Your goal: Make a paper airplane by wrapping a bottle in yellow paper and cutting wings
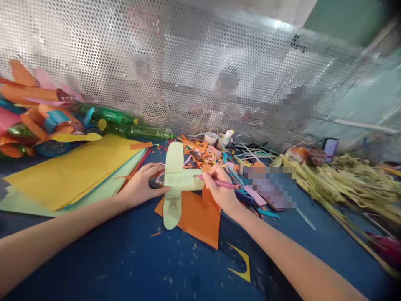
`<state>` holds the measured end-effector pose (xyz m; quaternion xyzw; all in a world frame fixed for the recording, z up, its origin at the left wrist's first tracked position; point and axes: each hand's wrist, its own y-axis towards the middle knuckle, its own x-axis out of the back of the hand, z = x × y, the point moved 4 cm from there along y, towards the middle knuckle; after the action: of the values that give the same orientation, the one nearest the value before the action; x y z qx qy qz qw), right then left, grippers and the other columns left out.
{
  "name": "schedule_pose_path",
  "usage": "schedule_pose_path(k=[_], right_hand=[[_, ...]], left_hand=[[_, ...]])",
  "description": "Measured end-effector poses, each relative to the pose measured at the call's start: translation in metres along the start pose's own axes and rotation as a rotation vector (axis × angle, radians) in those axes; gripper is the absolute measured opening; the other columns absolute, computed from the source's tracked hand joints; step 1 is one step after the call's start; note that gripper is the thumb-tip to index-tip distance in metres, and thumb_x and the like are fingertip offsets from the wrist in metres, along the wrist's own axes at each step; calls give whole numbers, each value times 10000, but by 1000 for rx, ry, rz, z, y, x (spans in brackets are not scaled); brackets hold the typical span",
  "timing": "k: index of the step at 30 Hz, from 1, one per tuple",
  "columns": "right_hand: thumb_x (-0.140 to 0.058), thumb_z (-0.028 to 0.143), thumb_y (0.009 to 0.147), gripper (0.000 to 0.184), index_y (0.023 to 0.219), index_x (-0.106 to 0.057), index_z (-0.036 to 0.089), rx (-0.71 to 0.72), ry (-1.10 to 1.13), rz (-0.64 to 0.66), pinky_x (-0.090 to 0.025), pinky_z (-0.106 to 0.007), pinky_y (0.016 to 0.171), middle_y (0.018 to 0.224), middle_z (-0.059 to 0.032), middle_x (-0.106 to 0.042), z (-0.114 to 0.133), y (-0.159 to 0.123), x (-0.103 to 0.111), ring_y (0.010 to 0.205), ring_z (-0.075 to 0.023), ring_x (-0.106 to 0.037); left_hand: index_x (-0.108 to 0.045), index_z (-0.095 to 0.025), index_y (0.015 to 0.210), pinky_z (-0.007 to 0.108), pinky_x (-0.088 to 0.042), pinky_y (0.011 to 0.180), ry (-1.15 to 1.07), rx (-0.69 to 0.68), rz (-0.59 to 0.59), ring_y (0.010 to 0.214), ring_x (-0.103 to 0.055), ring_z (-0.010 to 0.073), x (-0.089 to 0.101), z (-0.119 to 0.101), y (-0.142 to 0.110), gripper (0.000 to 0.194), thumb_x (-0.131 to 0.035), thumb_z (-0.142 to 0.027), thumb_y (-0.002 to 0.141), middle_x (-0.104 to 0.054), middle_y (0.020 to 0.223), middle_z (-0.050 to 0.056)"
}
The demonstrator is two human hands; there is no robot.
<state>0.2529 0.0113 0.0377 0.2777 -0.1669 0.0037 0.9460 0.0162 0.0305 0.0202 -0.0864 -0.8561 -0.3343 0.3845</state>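
A pale green paper airplane shape lies on an orange paper sheet on the blue table. My left hand rests on the plane's left side, fingers curled, pressing it down next to a dark object under the paper. My right hand grips a pink pen whose tip touches the plane's crosspiece. A small star is drawn on the lower part of the plane.
Yellow and light green paper sheets lie at the left. Green plastic bottles and orange paper crafts stand behind them. Coloured paper scraps and dried leaves cover the right. A perforated metal screen stands behind.
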Motion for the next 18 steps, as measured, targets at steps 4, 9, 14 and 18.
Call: schedule_pose_path(k=[4,9,14,18], right_hand=[[-507,284,875,244,687,-360,233,-14,-9,5,-328,-265,546,576,61,-387,-3,1,-1,525,-118,-399],[-515,312,881,249,699,-366,232,-57,9,50,-336,-262,542,571,61,-415,-3,1,-2,525,-120,-429],[-520,317,881,249,706,-365,233,-75,35,71,-333,-255,524,556,67,-425,-2,1,-3,509,-118,-434],[-523,317,881,245,709,-371,232,-73,31,86,-350,-261,542,561,60,-453,-3,1,-3,517,-121,-452]], left_hand=[[-550,-196,1136,410,-443,991,1,0,-4,1132,-532,246,2,0,-2,507,-682,-470,731,-573,1194,85],[-553,-201,1133,422,-458,976,18,-16,-28,1119,-546,254,2,-1,-1,504,-683,-470,727,-581,1183,86],[-551,-193,1137,412,-457,978,22,-30,-29,1117,-546,249,2,-1,-2,503,-680,-465,733,-572,1187,95],[-548,-197,1141,412,-456,977,17,-33,-30,1120,-546,252,4,-1,-2,503,-679,-462,734,-573,1185,97]])
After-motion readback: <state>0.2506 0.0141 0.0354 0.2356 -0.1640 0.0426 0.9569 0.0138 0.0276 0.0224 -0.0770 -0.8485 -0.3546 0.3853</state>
